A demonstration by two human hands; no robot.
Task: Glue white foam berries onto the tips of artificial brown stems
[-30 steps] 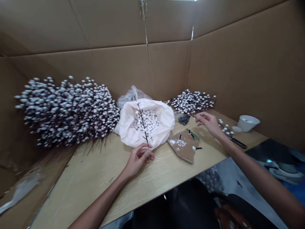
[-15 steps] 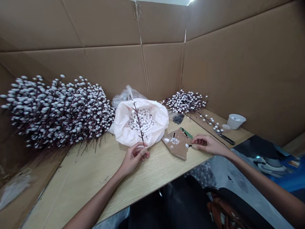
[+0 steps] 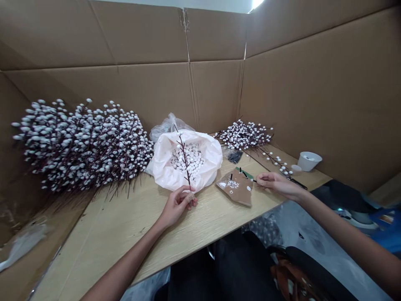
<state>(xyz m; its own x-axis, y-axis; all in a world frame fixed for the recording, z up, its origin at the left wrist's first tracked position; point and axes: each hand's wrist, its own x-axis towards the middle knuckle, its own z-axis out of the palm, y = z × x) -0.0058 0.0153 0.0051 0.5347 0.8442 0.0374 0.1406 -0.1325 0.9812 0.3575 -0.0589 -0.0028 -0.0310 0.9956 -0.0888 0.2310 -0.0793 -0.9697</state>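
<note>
Dark-brown twig [image 3: 186, 161] rises from our left hand [image 3: 178, 205], its lower end pinched between thumb and fingertips, the fingers curled around it. Most of its length reaches up beyond the fingers, leaning a little to the left, in front of the white plastic bag [image 3: 163, 169], whose open mouth shows a heap of loose white berries [image 3: 192, 161]. Short side stubs line the twig, and a white berry or two appear near its top. Our right hand [image 3: 277, 184] is well apart from it, thumb and fingertips drawn together on a short black stick [image 3: 254, 180] that points left toward a cardboard scrap [image 3: 239, 192]. We see white smears on that scrap, a few more black sticks [image 3: 231, 177] lying on it, and a green piece [image 3: 247, 173] showing at its far edge. At left, a large bundle of white-berried stems [image 3: 90, 146] lies on the wooden table [image 3: 119, 225]; beyond our right hand are a smaller berry bunch [image 3: 244, 134], a berried sprig [image 3: 275, 161] and a white tub [image 3: 309, 162]. A black-handled tool [image 3: 298, 183] lies just behind our right hand, partly hidden, so we cannot tell its kind. Cardboard walls [image 3: 150, 88] stand around the table.
</note>
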